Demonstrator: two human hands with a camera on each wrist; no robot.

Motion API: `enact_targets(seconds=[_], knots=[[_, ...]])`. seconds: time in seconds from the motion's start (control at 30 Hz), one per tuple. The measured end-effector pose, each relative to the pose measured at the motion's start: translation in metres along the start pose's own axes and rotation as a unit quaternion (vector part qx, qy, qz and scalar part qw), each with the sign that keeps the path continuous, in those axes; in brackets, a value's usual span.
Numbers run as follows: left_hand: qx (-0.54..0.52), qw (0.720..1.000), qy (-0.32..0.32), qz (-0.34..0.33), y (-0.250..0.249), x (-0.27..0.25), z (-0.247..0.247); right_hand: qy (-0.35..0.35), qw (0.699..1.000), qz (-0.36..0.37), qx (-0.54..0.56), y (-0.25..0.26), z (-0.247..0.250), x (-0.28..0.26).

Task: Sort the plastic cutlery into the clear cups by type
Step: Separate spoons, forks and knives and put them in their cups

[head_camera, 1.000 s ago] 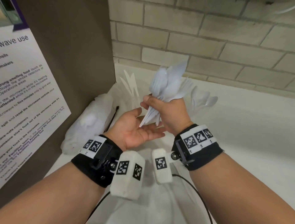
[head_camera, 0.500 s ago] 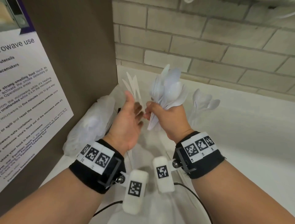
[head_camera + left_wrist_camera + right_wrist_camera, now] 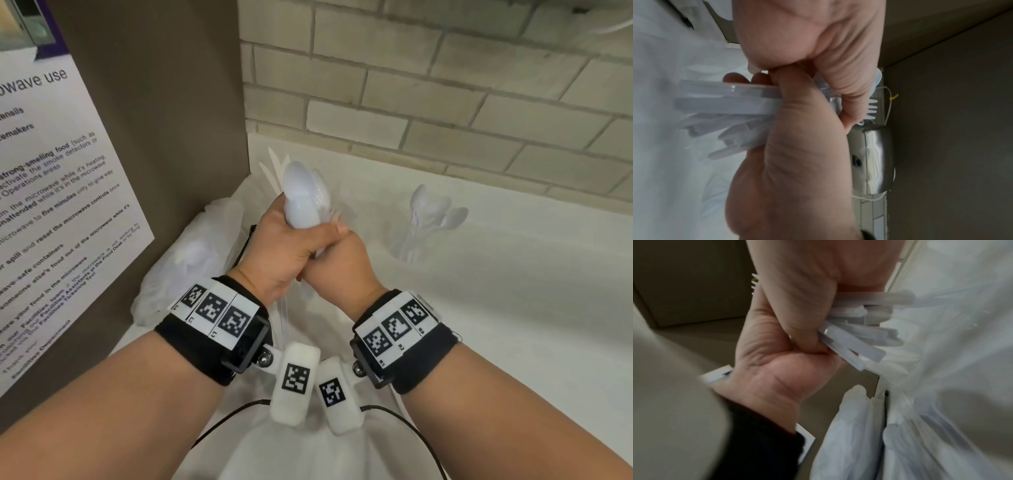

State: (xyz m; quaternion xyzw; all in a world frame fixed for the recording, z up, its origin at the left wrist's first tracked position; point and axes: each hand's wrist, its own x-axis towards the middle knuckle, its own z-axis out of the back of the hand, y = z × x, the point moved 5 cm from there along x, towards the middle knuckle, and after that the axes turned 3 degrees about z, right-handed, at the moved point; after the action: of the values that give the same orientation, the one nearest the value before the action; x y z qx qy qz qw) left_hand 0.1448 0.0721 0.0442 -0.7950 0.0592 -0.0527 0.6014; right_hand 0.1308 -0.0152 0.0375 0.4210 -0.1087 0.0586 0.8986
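Note:
Both hands hold one bundle of white plastic cutlery (image 3: 303,193) upright above the white counter (image 3: 513,291). My left hand (image 3: 291,240) wraps round it just under the spoon bowls. My right hand (image 3: 339,260) grips lower down, against the left. In the wrist views the flat handles (image 3: 725,105) (image 3: 859,337) fan out below the fists, and fork tines (image 3: 872,108) stick out past the fingers. A clear cup (image 3: 409,240) to the right holds several spoons. White knife blades (image 3: 274,164) stand behind my hands; their cup is hidden.
A brown side panel with a microwave notice (image 3: 68,205) closes the left. A brick wall (image 3: 445,102) runs along the back. A crumpled plastic bag (image 3: 198,253) lies in the left corner, and more thin white plastic (image 3: 291,455) lies below my wrists.
My left hand was open beside the bundle and has now closed round it. The splayed cutlery has been drawn into a tighter, more upright bunch.

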Motion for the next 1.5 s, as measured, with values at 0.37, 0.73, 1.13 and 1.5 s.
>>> enact_targets(seconds=[0.37,0.73,1.13,1.5], knots=[[-0.076,0.996,-0.013,0.041,-0.008,0.000,0.007,0.274,0.920,-0.128,0.247,-0.004,-0.001,-0.019],[0.026,0.999,0.019,0.034,-0.010,-0.003,0.005,0.220,0.929,-0.161,0.252,-0.008,-0.002,-0.019],[0.073,0.991,0.102,0.040,0.006,-0.008,-0.003,0.127,0.941,-0.138,0.281,-0.009,-0.008,-0.011],[0.050,0.998,-0.042,0.012,-0.001,-0.005,0.019,0.162,0.973,-0.097,0.130,-0.021,0.025,-0.002]])
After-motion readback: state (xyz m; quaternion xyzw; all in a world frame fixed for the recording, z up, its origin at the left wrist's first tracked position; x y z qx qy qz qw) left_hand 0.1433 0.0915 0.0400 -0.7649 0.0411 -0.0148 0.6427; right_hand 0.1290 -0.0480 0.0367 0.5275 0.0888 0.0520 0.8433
